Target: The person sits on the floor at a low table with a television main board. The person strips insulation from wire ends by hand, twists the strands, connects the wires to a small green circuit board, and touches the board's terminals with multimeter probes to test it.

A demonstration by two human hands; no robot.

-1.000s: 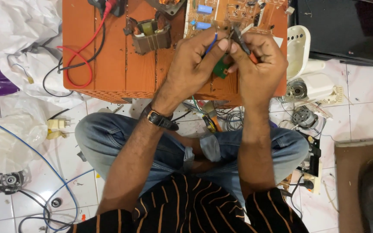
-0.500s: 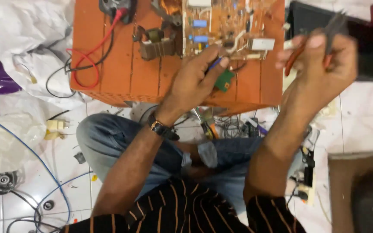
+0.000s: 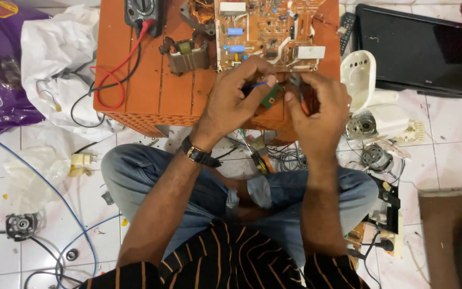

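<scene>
Small green circuit board [image 3: 269,98] pinched in the left hand [image 3: 235,99]; right hand [image 3: 316,104] grips a red-handled plier [image 3: 301,92] against it, above the orange wooden table [image 3: 145,80].

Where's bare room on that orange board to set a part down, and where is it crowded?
The orange board is bare between the red lead and the transformer, down to its near edge. The circuit board fills the far right, and both hands work just below it. The floor by the small motors is cluttered.
</scene>
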